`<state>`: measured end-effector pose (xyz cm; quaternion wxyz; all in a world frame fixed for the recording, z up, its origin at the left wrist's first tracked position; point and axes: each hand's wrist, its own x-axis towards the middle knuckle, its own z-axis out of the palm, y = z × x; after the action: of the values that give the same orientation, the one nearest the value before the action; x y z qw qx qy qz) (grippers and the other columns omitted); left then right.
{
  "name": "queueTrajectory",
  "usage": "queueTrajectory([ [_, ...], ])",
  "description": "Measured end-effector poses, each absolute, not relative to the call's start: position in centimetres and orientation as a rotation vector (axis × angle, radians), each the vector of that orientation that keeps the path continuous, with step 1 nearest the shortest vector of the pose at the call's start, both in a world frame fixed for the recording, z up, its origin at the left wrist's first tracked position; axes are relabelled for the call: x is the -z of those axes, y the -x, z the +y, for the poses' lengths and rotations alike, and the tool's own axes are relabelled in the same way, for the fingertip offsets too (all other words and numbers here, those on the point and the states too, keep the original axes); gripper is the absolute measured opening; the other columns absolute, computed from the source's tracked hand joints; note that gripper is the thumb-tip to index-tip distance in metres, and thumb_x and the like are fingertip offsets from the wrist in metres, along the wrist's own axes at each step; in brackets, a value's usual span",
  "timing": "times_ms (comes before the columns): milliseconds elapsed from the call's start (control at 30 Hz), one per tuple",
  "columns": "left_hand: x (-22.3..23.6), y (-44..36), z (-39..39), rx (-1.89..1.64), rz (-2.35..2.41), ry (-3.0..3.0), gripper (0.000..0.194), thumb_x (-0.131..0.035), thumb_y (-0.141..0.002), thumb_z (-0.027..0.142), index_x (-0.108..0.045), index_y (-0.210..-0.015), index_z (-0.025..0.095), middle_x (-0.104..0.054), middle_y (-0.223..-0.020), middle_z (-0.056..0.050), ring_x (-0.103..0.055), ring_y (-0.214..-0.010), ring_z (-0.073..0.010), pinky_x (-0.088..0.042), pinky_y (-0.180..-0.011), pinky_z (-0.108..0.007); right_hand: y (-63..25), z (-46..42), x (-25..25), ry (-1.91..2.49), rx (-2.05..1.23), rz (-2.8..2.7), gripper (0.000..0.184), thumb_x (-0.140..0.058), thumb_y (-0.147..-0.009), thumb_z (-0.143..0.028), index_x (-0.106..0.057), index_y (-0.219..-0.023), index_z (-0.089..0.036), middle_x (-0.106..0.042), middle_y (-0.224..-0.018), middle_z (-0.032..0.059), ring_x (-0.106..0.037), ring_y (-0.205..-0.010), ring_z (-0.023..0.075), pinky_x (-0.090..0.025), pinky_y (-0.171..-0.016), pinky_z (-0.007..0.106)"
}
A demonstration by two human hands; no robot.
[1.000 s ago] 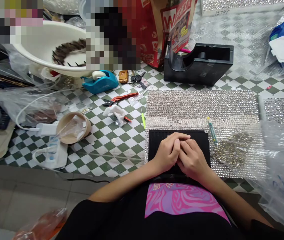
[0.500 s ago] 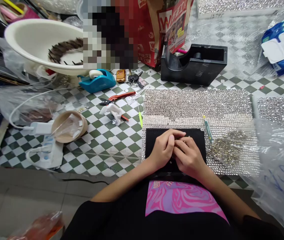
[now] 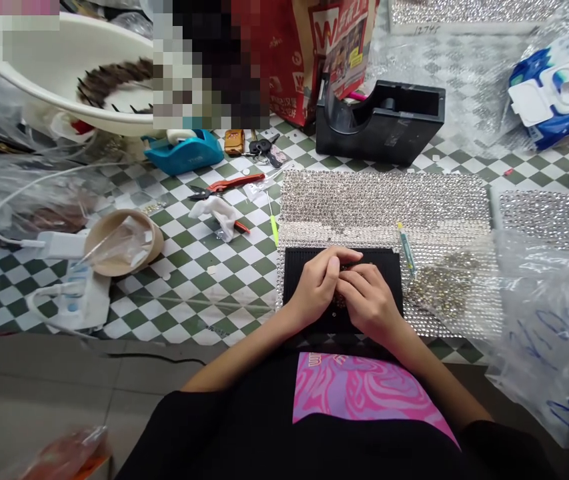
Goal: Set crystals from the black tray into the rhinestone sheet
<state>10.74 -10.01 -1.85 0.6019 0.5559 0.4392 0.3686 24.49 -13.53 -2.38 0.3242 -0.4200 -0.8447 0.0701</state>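
Both hands rest together on a black ribbed tray (image 3: 294, 287) at the table's near edge. My left hand (image 3: 320, 283) curls its fingers inward, thumb and fingertips pressed against my right hand (image 3: 369, 301), whose fingers are also pinched. Something small and glittering sits between the fingertips, too small to name. The tray lies on a sheet of rhinestones (image 3: 384, 207). A green-tipped picking pen (image 3: 406, 248) lies just right of the tray, and a heap of loose stones (image 3: 439, 287) beyond it.
On the checkered cloth (image 3: 199, 287) lie red-handled pliers (image 3: 224, 187), a blue tape dispenser (image 3: 184, 152), keys (image 3: 264, 147), a paper cup (image 3: 121, 243) and a charger (image 3: 59, 245). A black tape dispenser (image 3: 379, 123), red bag (image 3: 324, 47) and white basin (image 3: 64, 67) stand behind. Plastic bags (image 3: 554, 333) crowd the right.
The view has drifted so everything sits slightly left and lower. Both hands stay together on the black tray, fingers shifting only a little.
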Motion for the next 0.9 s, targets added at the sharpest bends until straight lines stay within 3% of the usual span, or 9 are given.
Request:
queueTrajectory([
  [200,1.88,-10.55,-9.92,-0.861,0.996,-1.282,0.047,-0.029,-0.092,0.047,-0.063,-0.102,0.015,-0.067,-0.104,-0.005,-0.062,-0.101,-0.0051,-0.05,-0.096,-0.018,-24.53,-13.59,2.17,1.077,-0.23,-2.199,0.018,-0.05,-0.088,-0.01,-0.063,-0.1,-0.014,-0.066,-0.097,0.0072,-0.049,-0.094,0.0189,-0.043,-0.084,0.034],
  [400,1.79,-10.43,-9.99,-0.867,0.974,-1.282,0.047,-0.03,-0.092,0.047,-0.063,-0.101,0.015,-0.067,-0.104,-0.005,-0.062,-0.101,-0.0053,-0.05,-0.095,-0.018,-24.58,-13.5,2.23,1.065,-0.235,-2.187,0.019,-0.049,-0.089,-0.009,-0.063,-0.102,-0.012,-0.067,-0.088,0.0061,-0.048,-0.085,0.0168,-0.043,-0.078,0.032],
  [633,1.76,-10.39,-10.11,-0.893,0.984,-1.312,0.047,-0.029,-0.092,0.047,-0.063,-0.1,0.015,-0.066,-0.104,-0.005,-0.061,-0.101,-0.0055,-0.048,-0.095,-0.019,-24.65,-13.51,2.34,1.032,-0.253,-2.19,0.02,-0.049,-0.089,-0.009,-0.066,-0.096,-0.014,-0.068,-0.097,0.0068,-0.049,-0.09,0.0176,-0.045,-0.08,0.033],
  [900,1.59,-10.31,-10.34,-0.909,0.987,-1.321,0.047,-0.032,-0.091,0.049,-0.064,-0.098,0.015,-0.067,-0.105,-0.006,-0.061,-0.103,-0.0081,-0.048,-0.097,-0.024,-24.83,-13.59,2.68,1.0,-0.271,-2.148,0.027,-0.044,-0.092,-0.009,-0.058,-0.115,-0.011,-0.065,-0.1,0.0067,-0.056,-0.086,0.0128,-0.049,-0.078,0.028],
])
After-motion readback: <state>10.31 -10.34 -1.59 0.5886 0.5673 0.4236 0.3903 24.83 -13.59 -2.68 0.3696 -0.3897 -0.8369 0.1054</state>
